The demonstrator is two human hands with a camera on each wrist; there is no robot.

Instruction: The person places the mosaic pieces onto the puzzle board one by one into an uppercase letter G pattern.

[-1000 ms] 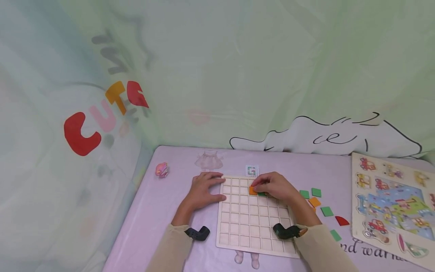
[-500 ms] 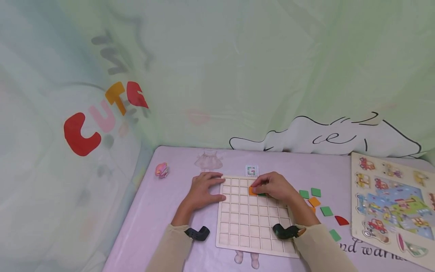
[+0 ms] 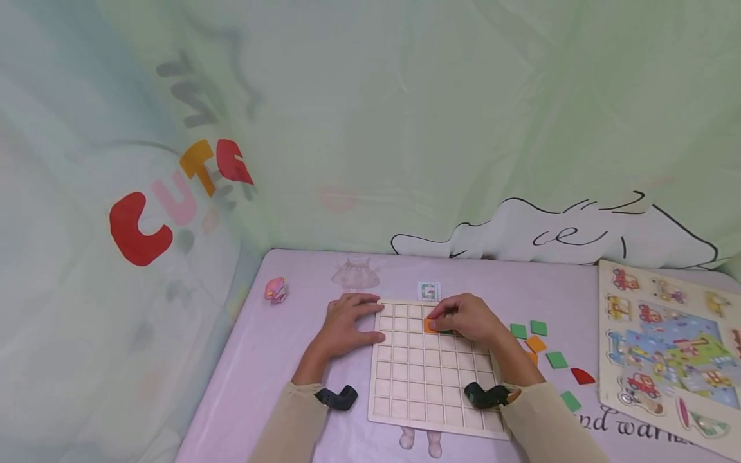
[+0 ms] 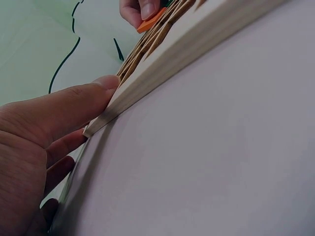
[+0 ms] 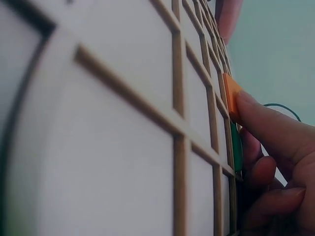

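Observation:
A pale wooden grid board (image 3: 408,373) lies on the table. My left hand (image 3: 345,325) rests along its left edge, fingers spread, with the thumb tip on the rim in the left wrist view. My right hand (image 3: 470,316) pinches a small orange square tile (image 3: 429,325) between thumb and fingers, over a cell in the board's second row from the back. In the right wrist view the tile (image 5: 231,97) stands tilted at the cell's ribs. Beside it, partly hidden under the right hand, a green tile (image 5: 236,147) sits in the neighbouring cell.
Several loose green tiles (image 3: 557,360), an orange tile (image 3: 536,344) and a red quarter-round tile (image 3: 582,376) lie right of the board. A small pattern card (image 3: 429,291) is behind it. A picture puzzle board (image 3: 666,360) lies far right; a pink toy (image 3: 276,290) sits back left.
Almost nothing differs. The right hand keeps its pinch on the orange tile at the same cell, and the left hand stays at the board's edge.

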